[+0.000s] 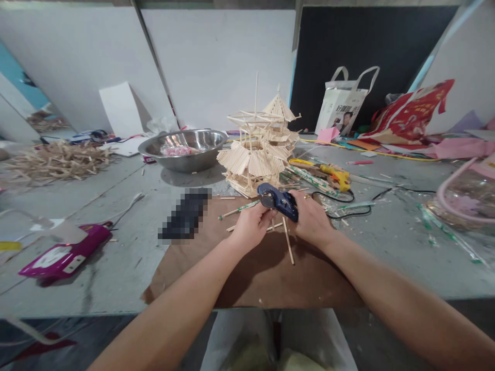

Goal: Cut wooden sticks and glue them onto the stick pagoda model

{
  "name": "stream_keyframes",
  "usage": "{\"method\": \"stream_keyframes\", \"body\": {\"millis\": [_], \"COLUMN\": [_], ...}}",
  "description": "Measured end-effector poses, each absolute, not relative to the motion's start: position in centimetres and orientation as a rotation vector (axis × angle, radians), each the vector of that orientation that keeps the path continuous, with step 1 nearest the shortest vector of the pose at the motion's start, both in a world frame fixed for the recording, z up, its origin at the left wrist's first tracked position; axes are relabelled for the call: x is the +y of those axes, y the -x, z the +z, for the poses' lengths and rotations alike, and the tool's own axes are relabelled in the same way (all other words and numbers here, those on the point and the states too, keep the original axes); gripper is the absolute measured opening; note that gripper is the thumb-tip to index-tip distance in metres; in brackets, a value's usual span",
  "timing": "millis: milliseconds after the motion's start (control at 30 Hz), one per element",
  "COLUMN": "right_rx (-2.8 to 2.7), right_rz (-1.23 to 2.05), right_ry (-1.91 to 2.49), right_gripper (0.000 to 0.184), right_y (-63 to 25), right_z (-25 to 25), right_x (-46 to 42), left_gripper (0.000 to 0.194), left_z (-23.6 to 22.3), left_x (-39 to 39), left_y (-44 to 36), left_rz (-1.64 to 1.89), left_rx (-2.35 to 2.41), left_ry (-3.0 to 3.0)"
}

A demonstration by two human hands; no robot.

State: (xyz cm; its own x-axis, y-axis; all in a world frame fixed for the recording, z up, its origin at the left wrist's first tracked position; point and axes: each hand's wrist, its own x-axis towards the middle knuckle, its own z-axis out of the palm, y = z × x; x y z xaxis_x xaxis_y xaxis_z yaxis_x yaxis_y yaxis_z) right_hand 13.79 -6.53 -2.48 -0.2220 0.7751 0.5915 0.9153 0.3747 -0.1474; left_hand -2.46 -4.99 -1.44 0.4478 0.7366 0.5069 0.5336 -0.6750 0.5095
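Blue tool (284, 202) sits in fingers (300, 197) of the right hand (314, 216).

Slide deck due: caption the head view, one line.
Right hand grips a blue tool, left hand at its head, before a wooden-stick model.

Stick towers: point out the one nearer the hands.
The front tower, its top an open frame with a tall upright stick; the rear tower has a pointed roof.
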Motion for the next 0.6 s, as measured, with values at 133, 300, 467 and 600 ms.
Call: {"method": "stream_keyframes", "body": {"millis": [133,300,467,600], "right_rx": [-2.041,-2.044,-2.046,-2.058], "right_rz": [-0.343,-0.350,-0.338,-0.328], "right_ry": [1.468,1.470,1.458,1.496], "right_gripper": [0.045,0.045,0.044,0.044], "right_y": [-13.62,-13.74,-13.79,-13.71], "right_z": [-2.62,-2.49,-2.46,-2.34], "right_x": [-6.55,-6.54,-6.52,-6.58], "left_gripper": [0.018,0.019,0.018,0.019], "left_z": [-1.42,-1.38,-1.22,-1.16], "left_x": [-4.99,-5.01,-5.11,-5.15], "left_y": [2.48,2.52,2.49,2.52], "left_rz": [1.027,1.024,1.024,1.011], "left_rx": [1.115,1.121,1.129,1.146], "left_ry": [-2.429,-2.437,-2.420,-2.416]}}
